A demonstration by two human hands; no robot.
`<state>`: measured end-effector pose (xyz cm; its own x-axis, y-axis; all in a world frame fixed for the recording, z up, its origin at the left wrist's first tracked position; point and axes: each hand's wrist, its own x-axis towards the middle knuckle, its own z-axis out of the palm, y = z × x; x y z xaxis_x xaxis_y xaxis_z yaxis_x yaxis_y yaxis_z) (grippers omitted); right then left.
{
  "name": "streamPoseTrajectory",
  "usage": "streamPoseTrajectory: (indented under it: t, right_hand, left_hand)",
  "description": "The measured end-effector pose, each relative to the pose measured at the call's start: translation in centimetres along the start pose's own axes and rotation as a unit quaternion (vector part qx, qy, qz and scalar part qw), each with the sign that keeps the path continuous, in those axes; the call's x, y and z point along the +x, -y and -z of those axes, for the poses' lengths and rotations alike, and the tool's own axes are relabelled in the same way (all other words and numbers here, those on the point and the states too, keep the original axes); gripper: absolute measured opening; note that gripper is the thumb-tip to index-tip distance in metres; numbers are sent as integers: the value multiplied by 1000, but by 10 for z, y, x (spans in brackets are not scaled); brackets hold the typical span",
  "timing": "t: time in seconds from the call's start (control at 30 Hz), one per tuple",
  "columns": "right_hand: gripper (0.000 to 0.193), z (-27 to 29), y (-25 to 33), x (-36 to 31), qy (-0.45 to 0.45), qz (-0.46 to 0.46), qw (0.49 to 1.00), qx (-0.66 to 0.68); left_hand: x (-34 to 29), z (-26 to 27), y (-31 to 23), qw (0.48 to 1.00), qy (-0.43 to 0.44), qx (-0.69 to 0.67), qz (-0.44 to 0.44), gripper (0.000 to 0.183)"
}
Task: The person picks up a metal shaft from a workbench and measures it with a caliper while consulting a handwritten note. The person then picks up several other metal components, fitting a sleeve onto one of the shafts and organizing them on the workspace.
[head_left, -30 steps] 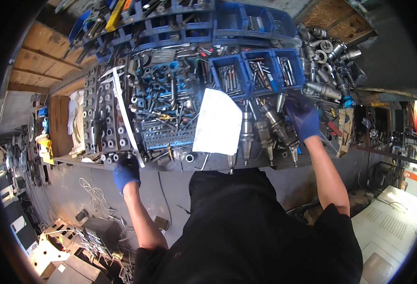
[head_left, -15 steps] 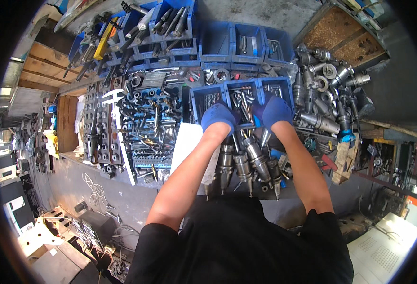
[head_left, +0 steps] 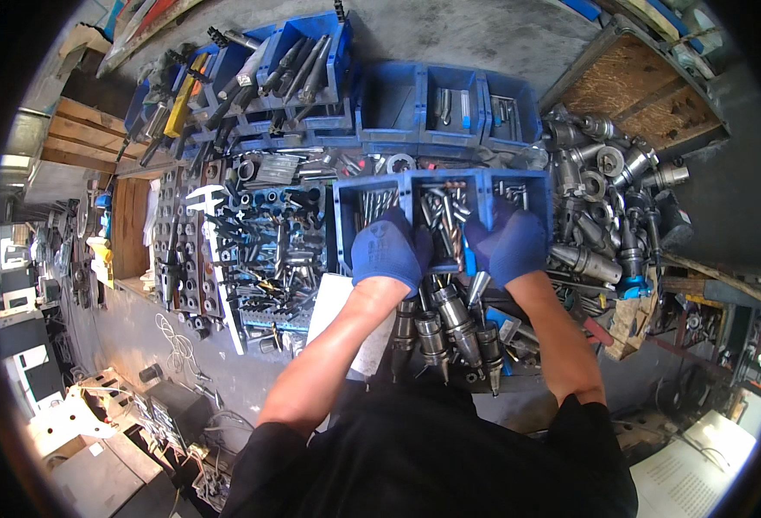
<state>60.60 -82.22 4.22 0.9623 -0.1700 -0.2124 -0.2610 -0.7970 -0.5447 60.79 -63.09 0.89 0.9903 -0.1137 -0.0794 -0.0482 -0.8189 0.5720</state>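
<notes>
Both hands wear blue gloves and hold a row of three joined blue bins (head_left: 485, 192) by its near side. My left hand (head_left: 387, 255) is closed on the near wall of the left bin, its fingertips hidden. My right hand (head_left: 512, 246) grips the near wall of the right bin in the same way. Drill bits (head_left: 441, 211) lie loose in the middle bin, and more slender bits (head_left: 375, 202) fill the left one. Small bits (head_left: 510, 193) show in the right bin behind my glove. Below the bins, several metal tool holders (head_left: 456, 318) lie side by side.
Blue bins (head_left: 389, 134) stand along the back, those at left holding long cutters (head_left: 298, 69). A heap of tool holders (head_left: 589, 250) lies at right. At left are a long caliper (head_left: 214, 216), a rack of cutters (head_left: 277, 250) and a white sheet (head_left: 330, 300).
The joined bins have come nearer to me and look larger, with both hands still on them. The view has shifted slightly.
</notes>
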Motion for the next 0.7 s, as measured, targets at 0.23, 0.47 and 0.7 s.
streamPoseTrajectory:
  t: [0.23,0.47,0.7]
  right_hand:
    - [34,49,12,64,-107,40,993,42]
    - [39,63,8,182,-106,118,978,-137]
    - [46,53,21,221,-138,138,968,-160]
  left_hand:
    - [88,43,-50,999,26,30,-25,35]
    - [192,50,-53,964,26,201,-174,27]
    - [223,37,-58,978,29,204,-37,24]
